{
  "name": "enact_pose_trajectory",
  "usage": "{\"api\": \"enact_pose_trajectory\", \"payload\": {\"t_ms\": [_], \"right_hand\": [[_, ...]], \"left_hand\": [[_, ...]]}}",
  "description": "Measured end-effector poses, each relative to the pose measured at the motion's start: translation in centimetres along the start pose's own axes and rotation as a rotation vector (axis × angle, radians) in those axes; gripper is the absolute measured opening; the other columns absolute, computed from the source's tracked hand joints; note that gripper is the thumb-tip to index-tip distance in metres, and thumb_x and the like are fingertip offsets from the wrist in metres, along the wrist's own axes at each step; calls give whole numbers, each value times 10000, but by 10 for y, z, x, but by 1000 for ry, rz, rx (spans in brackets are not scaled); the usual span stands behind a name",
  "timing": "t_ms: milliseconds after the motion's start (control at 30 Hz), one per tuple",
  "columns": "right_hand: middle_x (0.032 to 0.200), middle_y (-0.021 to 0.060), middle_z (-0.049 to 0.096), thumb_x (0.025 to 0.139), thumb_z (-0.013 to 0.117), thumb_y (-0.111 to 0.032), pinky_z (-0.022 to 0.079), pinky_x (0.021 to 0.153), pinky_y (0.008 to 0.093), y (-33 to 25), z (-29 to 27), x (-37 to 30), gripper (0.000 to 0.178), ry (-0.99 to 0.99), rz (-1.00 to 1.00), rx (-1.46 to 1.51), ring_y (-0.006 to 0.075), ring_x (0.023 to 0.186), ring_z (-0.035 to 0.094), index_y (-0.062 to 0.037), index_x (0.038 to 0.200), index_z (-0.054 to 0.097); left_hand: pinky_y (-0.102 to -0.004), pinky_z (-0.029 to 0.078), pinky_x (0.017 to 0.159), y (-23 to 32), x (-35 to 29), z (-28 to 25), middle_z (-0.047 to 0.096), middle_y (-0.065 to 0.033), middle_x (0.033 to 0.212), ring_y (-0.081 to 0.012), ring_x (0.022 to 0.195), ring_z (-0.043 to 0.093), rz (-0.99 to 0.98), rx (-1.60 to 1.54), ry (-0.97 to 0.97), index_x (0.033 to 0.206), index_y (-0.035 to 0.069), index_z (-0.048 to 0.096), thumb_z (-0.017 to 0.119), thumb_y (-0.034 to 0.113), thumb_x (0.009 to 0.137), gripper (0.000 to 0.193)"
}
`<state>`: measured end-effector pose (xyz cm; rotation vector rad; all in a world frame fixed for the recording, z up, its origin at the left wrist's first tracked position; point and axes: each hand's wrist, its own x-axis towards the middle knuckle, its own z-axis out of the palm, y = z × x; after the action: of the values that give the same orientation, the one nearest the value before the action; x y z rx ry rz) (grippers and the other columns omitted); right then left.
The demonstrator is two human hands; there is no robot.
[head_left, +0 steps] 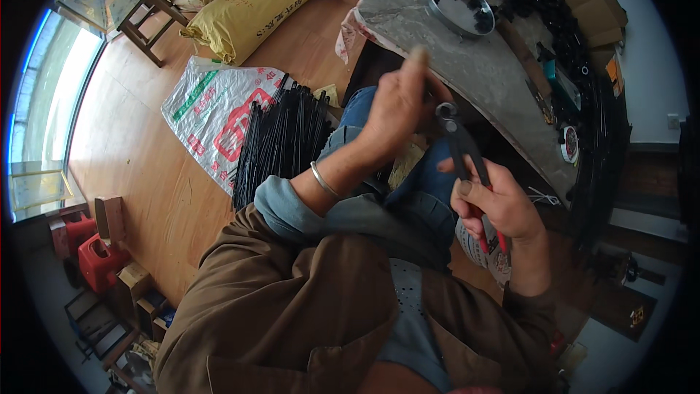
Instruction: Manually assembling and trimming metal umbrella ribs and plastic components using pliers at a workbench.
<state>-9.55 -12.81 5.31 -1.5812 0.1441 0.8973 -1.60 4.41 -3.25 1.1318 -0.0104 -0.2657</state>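
Note:
My right hand (507, 201) grips a pair of pincers (459, 140) with dark jaws and red handles, the rounded head pointing up and away from me. My left hand (399, 106) is raised just left of the pincers' head, near the table's front edge. Its thumb sticks up, slightly blurred, and its other fingers look curled; whatever they hold, if anything, is hidden. A metal bangle circles that wrist. Left of my knees, a thick bundle of long thin black rods (284, 138) lies partly on a white printed plastic sack (219, 113).
A grey-topped table (408, 11) stands ahead to the right. On it are a round metal bowl (461, 7) with small black pieces, a heap of black parts (536, 0) and a tape roll (569, 144). Yellow sacks (251, 14), a wooden stool (138, 18) and red plastic containers (100, 259) stand left.

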Motion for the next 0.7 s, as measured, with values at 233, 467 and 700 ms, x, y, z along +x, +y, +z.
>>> {"api": "enact_pose_trajectory", "payload": {"t_ms": [233,467,700], "right_hand": [[651,41,474,994,463,-175,416,421,242,6,-1,-3,299,-21,37,95,77,443,439,17,1222,435],[674,24,489,984,486,-175,419,424,236,9,0,-9,316,-54,50,163,59,464,424,8,1237,442],[795,90,590,994,471,-252,551,571,298,18,-1,-8,389,-74,-63,216,154,604,609,49,1236,427]], "left_hand": [[-212,285,455,3,-9,17,498,0,573,-53,484,386,-25,68,-33,742,19,648,302,559,979,684],[-231,324,481,-2,-11,25,480,1,543,-68,518,418,55,28,-19,667,7,610,348,510,996,656],[-217,305,467,-7,-9,24,496,0,565,-62,500,404,43,108,-55,693,25,623,296,580,976,704]]}}
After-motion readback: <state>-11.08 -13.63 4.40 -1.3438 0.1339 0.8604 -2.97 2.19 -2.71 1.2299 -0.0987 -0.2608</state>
